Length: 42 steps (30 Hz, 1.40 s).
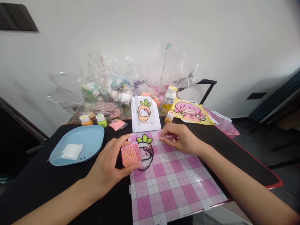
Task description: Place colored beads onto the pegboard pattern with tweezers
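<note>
My left hand (pixel 109 164) holds a small pink square tray (pixel 131 155) with orange-yellow beads in its grooves, above the left edge of a pink and white checked pegboard (pixel 174 181). Pinched in my right hand (pixel 179 138) are pink tweezers (pixel 166 137), their tips over the board's upper part. Green leaves (pixel 144 139) and a black outline (pixel 151 157) made of beads lie on the board, with a few pink beads inside. The tray hides part of the outline's left side. Behind the board a printed pattern card (pixel 144 113) shows a carrot-like figure.
A blue plate (pixel 93 137) with a bag of white beads (pixel 72 151) is at the left. Behind stand bead jars (pixel 101 120), a yellow-capped bottle (pixel 169 99) and plastic bags (pixel 112 84). A pink-haired character picture (pixel 191 112) lies at the back right.
</note>
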Tool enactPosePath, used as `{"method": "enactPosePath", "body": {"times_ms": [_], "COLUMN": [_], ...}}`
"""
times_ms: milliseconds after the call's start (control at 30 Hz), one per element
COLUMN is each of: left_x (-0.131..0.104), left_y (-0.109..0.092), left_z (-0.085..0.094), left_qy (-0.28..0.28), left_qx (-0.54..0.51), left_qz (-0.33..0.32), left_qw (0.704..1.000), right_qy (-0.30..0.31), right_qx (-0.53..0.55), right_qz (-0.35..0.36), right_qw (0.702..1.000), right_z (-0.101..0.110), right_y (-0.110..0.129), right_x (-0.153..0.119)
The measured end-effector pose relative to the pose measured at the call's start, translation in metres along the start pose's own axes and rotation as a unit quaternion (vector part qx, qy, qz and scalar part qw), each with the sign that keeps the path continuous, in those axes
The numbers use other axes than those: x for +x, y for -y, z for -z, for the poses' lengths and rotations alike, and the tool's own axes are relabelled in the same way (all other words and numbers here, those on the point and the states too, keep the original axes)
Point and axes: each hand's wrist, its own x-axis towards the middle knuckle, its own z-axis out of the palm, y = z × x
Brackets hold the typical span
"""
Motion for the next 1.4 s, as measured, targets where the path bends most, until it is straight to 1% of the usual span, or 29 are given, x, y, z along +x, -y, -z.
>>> {"method": "enactPosePath", "body": {"times_ms": [567,733,967,1400], "left_x": [0.0011,-0.0002,-0.0004,0.0013], "left_y": [-0.0015,-0.0008,0.0002,-0.0003], "left_z": [0.0003,-0.0005,-0.0011,-0.0018], "left_qy": [0.002,-0.003,-0.009,0.001], "left_qx": [-0.003,-0.010,-0.008,-0.012], "left_qz": [-0.005,0.002,-0.009,0.004], "left_qw": [1.000,1.000,1.000,1.000], "right_qy": [0.040,0.044,0.045,0.050], "right_qx": [-0.007,-0.011,-0.019,-0.022], "right_qz": [-0.003,-0.003,0.002,0.002], "right_qw": [0.999,0.999,0.999,0.999], "right_z": [-0.0019,-0.0036,-0.0050,-0.0048], "right_y": [-0.0001,-0.0009,-0.0020,-0.0025], "right_x": [0.0001,-0.0006,-0.0009,-0.0010]}}
